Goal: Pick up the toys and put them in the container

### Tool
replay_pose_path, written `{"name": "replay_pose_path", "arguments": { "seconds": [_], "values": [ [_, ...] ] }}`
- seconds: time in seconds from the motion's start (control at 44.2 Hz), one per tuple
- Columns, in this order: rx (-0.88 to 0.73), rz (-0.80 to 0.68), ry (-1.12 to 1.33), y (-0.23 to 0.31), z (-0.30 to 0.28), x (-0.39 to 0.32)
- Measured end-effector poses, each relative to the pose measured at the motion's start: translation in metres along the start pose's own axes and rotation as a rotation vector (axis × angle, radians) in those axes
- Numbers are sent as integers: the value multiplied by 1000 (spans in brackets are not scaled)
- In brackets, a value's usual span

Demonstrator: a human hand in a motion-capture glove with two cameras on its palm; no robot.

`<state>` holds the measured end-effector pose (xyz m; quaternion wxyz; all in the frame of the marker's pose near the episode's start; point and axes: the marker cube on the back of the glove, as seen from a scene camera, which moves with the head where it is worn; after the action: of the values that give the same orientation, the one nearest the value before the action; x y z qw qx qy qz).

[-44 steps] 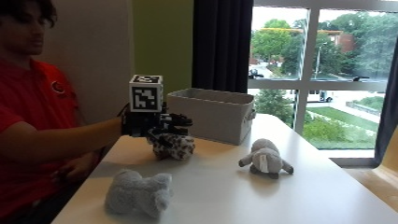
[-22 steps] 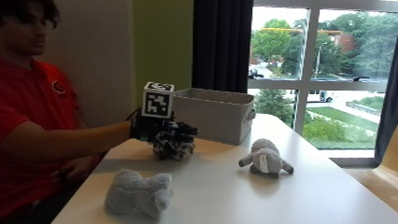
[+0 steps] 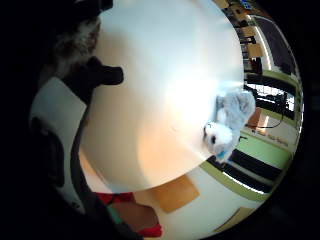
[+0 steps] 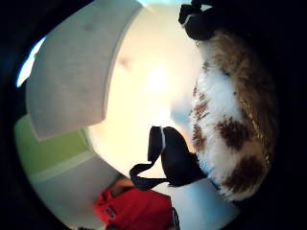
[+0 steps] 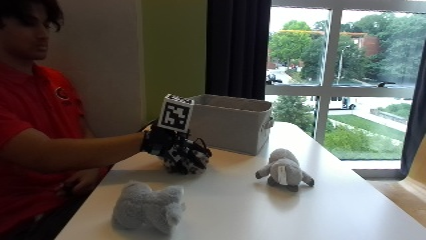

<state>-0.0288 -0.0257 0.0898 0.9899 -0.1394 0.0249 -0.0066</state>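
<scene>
My gloved right hand (image 5: 162,142) grips a brown-and-white spotted plush toy (image 5: 188,158) from its top. The toy is low over the white table (image 5: 346,215), just in front of the grey fabric container (image 5: 229,124); I cannot tell whether it is lifted. Its spotted fur (image 4: 230,139) fills one side of the thumb side palm view, with a gloved finger (image 4: 175,160) curled against it and the container (image 4: 72,72) close by. A fluffy grey toy (image 5: 148,207) lies at the near left of the table. A grey-and-white toy (image 5: 285,171) lies to the right.
The container stands open-topped at the back of the table, near the window. The little finger side palm view shows the fluffy grey toy (image 3: 227,125) near the table's edge (image 3: 165,187). The person's red sleeve is at the left.
The gloved hand has shifted to the right, toward the container, and a little lower over the spotted toy. The two other toys have not moved.
</scene>
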Motion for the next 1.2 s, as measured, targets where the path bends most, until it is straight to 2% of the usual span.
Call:
{"name": "replay_pose_path", "arguments": {
  "seconds": [0.249,0.407,0.566,0.928,1.041,1.2],
  "values": [
    [19,98,126,-8,-1,-5],
    [117,164,145,-17,-5,-8],
    [234,151,183,-29,-10,1],
    [287,-65,173,-24,-68,30],
    [350,77,43,-25,-101,20],
    [419,47,146,-26,-137,12]
  ]
}}
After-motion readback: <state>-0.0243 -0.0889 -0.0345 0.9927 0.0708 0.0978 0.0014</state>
